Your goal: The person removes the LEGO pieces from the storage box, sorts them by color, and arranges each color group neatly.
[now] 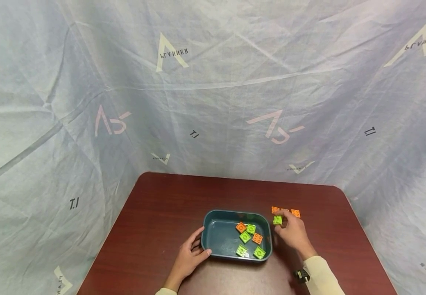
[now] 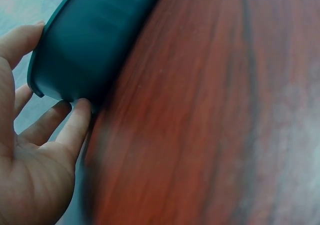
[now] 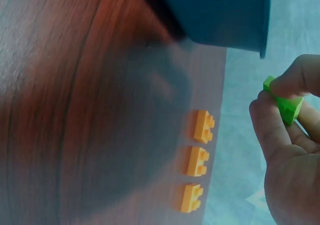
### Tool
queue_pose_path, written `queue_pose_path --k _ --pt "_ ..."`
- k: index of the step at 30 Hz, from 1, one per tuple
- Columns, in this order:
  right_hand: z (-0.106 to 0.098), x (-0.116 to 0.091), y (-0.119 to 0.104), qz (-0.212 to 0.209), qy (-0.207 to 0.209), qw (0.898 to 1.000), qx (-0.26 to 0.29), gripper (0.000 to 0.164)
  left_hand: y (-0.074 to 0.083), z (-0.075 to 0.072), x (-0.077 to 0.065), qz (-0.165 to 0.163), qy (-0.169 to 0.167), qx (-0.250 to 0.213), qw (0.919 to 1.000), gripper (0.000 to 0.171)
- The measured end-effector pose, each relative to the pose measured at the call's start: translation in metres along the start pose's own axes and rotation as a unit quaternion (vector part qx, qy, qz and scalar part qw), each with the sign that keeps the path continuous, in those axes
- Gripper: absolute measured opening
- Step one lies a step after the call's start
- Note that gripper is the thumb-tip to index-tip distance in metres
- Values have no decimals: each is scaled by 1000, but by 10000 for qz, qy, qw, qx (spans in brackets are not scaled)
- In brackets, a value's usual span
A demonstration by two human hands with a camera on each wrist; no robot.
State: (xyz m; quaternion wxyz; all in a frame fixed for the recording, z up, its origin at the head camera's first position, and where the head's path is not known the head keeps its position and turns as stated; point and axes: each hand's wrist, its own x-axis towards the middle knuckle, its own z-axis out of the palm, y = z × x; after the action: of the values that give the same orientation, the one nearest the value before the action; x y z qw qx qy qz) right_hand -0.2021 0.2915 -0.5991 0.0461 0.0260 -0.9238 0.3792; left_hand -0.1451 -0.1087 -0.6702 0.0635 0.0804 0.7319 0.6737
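Note:
A dark teal tray (image 1: 222,257) stands on the table. My left hand (image 1: 189,257) grips its left end, with the thumb at the near rim and the fingers against the side wall. In the left wrist view, fingertips (image 2: 82,104) press on the tray's wall. Past the tray's right end, my right hand (image 1: 293,232) pinches a green toy brick (image 1: 277,220) between thumb and fingers, held above the table. Inside the tray's right half lie several green bricks (image 1: 245,237) and two orange bricks (image 1: 257,238).
Three orange bricks stand in a row on the table beyond my right hand, the right one (image 1: 295,213) and left one (image 1: 275,209) plainest in the head view. The reddish-brown table (image 1: 154,213) has rounded far corners. Grey printed cloth (image 1: 213,123) hangs behind it.

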Motion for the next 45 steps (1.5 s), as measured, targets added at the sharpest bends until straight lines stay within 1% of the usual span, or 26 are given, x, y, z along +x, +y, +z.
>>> queue_pose_path --k 4,8,11,16,19,24,29,33,35,39,45 --pt "1 2 8 215 -45 9997 -108 44 0 0 0 19 -8 -13 10000 84" --pt "4 1 16 412 -215 9989 -18 45 -1 0 0 14 -49 -5 10000 84" --pt "8 0 22 421 -310 9986 12 45 0 0 0 21 -74 18 10000 85" --pt "16 1 31 212 -236 9995 -28 41 0 0 1 52 -62 22 10000 85" --pt "20 2 35 191 -180 9996 -37 41 0 0 1 37 -57 20 10000 85" --pt "25 4 41 117 -259 9995 -126 39 -1 0 1 7 -63 -4 10000 86" --pt "27 7 47 -17 -219 9993 -298 37 -1 0 1 2 -66 -4 10000 85" --pt "28 8 50 -145 -181 9992 -325 35 0 -1 1 -30 -81 4 10000 84" --pt "29 9 51 -263 -177 9986 -417 34 0 -1 1 -45 -82 2 10000 84" --pt "30 11 53 -366 -179 9973 -613 35 1 -2 0 -67 -104 -45 9999 85" --pt "31 14 53 -391 -210 9970 -633 38 2 -3 1 -121 -143 -100 9998 83"
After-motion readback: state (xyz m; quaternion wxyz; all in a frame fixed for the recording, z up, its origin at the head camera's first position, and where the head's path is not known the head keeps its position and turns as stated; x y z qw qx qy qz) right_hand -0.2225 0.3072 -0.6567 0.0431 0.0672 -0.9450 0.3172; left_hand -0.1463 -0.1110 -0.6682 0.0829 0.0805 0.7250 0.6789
